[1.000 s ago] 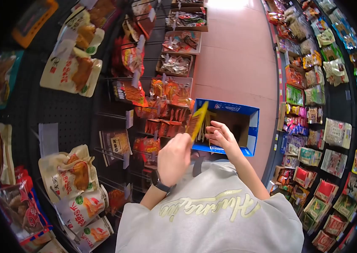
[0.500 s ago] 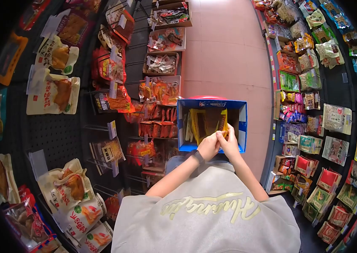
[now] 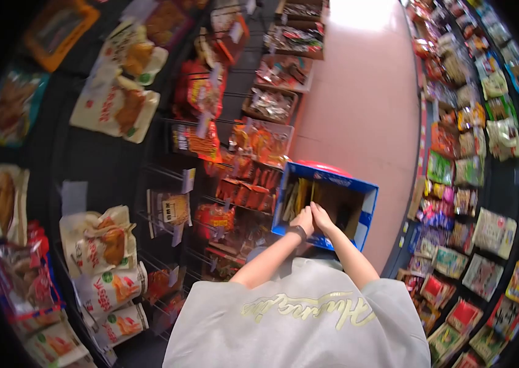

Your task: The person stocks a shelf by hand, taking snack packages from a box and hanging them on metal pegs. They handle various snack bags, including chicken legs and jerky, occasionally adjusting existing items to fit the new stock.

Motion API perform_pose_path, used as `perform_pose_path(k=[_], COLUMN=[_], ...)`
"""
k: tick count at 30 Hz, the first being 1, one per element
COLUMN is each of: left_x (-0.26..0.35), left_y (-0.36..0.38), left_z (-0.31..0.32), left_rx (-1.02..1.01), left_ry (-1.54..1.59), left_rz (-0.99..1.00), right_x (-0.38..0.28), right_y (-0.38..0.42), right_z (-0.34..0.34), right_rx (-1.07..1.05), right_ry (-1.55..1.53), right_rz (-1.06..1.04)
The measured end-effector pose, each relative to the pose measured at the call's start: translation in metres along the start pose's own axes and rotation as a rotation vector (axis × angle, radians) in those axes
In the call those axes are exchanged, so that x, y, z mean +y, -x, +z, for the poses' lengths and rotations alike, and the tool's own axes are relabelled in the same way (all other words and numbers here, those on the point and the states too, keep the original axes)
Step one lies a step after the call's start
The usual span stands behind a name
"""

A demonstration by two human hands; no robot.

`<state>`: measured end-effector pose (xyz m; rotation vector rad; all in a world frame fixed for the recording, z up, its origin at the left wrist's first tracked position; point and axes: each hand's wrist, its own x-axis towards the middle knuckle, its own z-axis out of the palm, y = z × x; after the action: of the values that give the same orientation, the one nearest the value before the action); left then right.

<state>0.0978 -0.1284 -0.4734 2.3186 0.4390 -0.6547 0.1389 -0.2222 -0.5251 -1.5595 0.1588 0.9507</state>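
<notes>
A blue box with its top open stands in front of me, slightly tilted in view. Yellow packets and paler ones stand upright in its left part; the right part looks dark. Both hands meet over the box's near side. My left hand, with a dark band at the wrist, has its fingers closed; what they hold is hidden. Pressed against it, my right hand pinches the edge of a thin yellow packet, blurred and partly hidden by the fingers.
Hanging snack packs fill the dark rack on the left. Boxes of small packets line the shelf beyond it. On the right runs another stocked shelf. A pinkish tiled floor lies between, with a red round object behind the box.
The view has turned and blurred, so the box now appears tilted and lower. My hands are closer together, and the yellow packet that showed above my right hand is now less visible.
</notes>
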Motion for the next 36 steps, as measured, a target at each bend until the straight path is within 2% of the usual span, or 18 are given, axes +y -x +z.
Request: perform_pose_path(k=[1,2,3,4,5,7,9,11,13,15,20,23,27,28,31,33,34,36], left_x=[0.008,0.012,0.017,0.021,0.033,0.055,0.05,0.029,0.004,-0.018,-0.058,-0.064,-0.076,-0.076,-0.077,-0.079,-0.08,-0.076], left_y=[0.011,0.022,0.033,0.043,0.057,0.095,0.119,0.132,0.139,0.142,0.142,0.141,0.138,0.138,0.138,0.135,0.134,0.134], left_z=[-0.015,-0.032,-0.051,-0.073,-0.105,-0.18,-0.248,-0.304,-0.352,-0.392,-0.471,-0.507,-0.543,-0.554,-0.567,-0.573,-0.575,-0.574], left_rx=[0.058,0.137,0.214,0.318,0.353,0.589,0.846,1.082,1.206,1.313,1.474,1.601,1.649,1.701,1.567,1.567,1.566,1.576], left_ry=[0.022,0.002,-0.024,-0.012,0.046,0.06,-0.133,-0.349,-0.571,-0.676,-0.839,-0.919,-0.887,-0.883,-0.799,-0.835,-0.853,-0.821], left_rz=[0.013,0.112,0.213,0.339,0.337,0.406,0.501,0.549,0.464,0.419,0.31,0.263,0.273,0.353,0.329,0.374,0.395,0.41], right_x=[0.003,0.035,0.008,0.005,-0.001,-0.039,-0.127,-0.193,-0.261,-0.304,-0.42,-0.45,-0.484,-0.491,-0.505,-0.512,-0.514,-0.517], right_y=[-0.005,-0.026,-0.012,-0.01,-0.011,-0.007,0.024,0.031,0.04,0.021,0.038,0.014,0.004,0.006,-0.012,-0.018,-0.008,-0.02], right_z=[-0.002,-0.005,-0.004,-0.003,-0.003,-0.005,0.012,0.031,0.061,0.089,0.188,0.249,0.296,0.303,0.322,0.332,0.335,0.339], right_rx=[-0.093,-0.214,-0.174,-0.196,-0.216,-0.283,-0.343,-0.468,-0.486,-0.573,-0.477,-0.43,-0.359,-0.356,-0.386,-0.414,-0.407,-0.407], right_ry=[-0.136,-0.373,-0.223,-0.215,-0.208,0.183,0.274,0.251,0.191,0.111,0.132,0.108,0.202,0.175,0.118,0.15,0.03,-0.018], right_rz=[0.081,0.109,0.132,0.122,0.112,0.024,0.08,-0.104,-0.254,-0.52,-0.644,-0.814,-0.813,-0.804,-0.856,-0.926,-0.834,-0.85])
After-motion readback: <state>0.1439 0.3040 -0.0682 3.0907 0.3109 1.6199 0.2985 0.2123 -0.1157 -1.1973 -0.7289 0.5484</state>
